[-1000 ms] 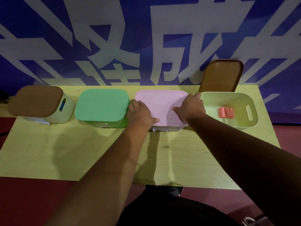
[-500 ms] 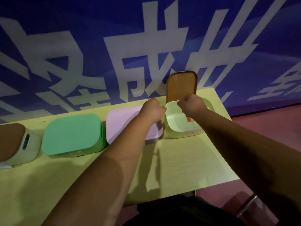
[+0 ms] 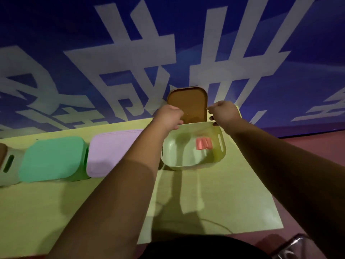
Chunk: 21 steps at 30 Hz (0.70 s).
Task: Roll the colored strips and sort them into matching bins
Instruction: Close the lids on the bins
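Observation:
An open pale green bin [image 3: 194,163] stands at the table's right end, with rolled red strips [image 3: 203,143] lying inside near its right wall. Behind it a brown lid [image 3: 187,103] stands upright against the wall. My left hand [image 3: 169,115] grips the lid's left edge and my right hand [image 3: 223,113] grips its right edge, both with curled fingers, just above the bin's far rim. To the left stand a bin with a pink lid [image 3: 110,154], one with a green lid [image 3: 53,158] and part of a brown-lidded bin [image 3: 7,165].
The yellow-green table [image 3: 214,199] ends just right of the open bin, with red floor [image 3: 308,165] beyond. A blue banner with white characters [image 3: 168,43] covers the wall behind the bins. A thin cord [image 3: 216,222] lies on the table's near right part.
Both hands left the pink lid, passed over the open bin and took hold of the upright brown lid behind it. The camera swung right.

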Each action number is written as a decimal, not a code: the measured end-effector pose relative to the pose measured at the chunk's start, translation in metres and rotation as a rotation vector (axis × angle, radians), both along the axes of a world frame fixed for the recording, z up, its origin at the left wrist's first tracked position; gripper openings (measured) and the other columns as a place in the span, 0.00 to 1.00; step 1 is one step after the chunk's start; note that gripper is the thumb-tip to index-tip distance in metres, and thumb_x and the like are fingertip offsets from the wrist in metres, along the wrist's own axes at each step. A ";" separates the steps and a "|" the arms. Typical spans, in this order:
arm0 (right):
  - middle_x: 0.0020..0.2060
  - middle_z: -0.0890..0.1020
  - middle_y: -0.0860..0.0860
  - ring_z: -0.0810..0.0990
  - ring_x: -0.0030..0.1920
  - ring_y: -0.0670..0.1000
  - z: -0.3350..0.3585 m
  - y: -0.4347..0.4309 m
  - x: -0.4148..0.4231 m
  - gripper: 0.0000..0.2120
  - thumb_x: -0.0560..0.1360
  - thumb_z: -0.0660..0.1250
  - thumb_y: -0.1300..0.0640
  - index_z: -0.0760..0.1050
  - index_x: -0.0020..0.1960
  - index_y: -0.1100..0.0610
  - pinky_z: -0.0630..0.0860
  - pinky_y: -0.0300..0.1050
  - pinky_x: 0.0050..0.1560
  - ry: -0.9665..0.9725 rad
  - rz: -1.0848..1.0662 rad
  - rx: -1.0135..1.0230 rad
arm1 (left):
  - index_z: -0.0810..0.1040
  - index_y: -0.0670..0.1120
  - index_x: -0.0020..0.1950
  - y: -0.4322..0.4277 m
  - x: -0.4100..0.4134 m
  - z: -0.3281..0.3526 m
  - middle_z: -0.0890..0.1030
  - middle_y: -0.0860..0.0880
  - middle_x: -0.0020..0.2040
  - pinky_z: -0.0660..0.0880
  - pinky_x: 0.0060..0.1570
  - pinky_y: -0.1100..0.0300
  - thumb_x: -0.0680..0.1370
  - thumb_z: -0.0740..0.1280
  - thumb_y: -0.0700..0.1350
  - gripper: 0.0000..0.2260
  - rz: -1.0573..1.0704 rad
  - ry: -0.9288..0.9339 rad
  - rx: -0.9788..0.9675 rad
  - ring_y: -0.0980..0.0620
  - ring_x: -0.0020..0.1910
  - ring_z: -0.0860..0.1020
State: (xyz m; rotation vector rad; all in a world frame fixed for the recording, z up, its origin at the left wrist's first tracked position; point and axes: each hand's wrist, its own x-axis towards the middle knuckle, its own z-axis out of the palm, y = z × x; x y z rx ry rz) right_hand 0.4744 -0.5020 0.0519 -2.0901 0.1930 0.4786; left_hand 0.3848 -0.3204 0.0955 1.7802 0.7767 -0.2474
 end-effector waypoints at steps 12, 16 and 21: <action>0.56 0.82 0.60 0.83 0.47 0.56 -0.004 0.020 0.036 0.37 0.82 0.70 0.59 0.56 0.85 0.53 0.83 0.51 0.47 0.217 0.145 0.144 | 0.77 0.44 0.75 -0.013 0.004 0.012 0.82 0.46 0.64 0.86 0.56 0.53 0.87 0.65 0.43 0.16 0.114 0.022 0.019 0.51 0.54 0.86; 0.62 0.82 0.57 0.85 0.53 0.58 -0.013 0.027 0.030 0.28 0.82 0.69 0.55 0.66 0.81 0.52 0.86 0.54 0.57 0.063 0.178 0.019 | 0.77 0.43 0.72 -0.011 -0.002 0.014 0.83 0.45 0.64 0.85 0.56 0.53 0.86 0.66 0.43 0.14 0.155 0.021 -0.045 0.50 0.54 0.86; 0.49 0.85 0.53 0.85 0.51 0.56 0.002 0.034 0.005 0.04 0.85 0.68 0.55 0.82 0.56 0.51 0.84 0.57 0.62 -0.020 0.188 0.207 | 0.71 0.41 0.79 -0.014 -0.008 0.016 0.82 0.41 0.69 0.84 0.62 0.48 0.88 0.66 0.49 0.22 0.246 -0.043 -0.143 0.46 0.57 0.87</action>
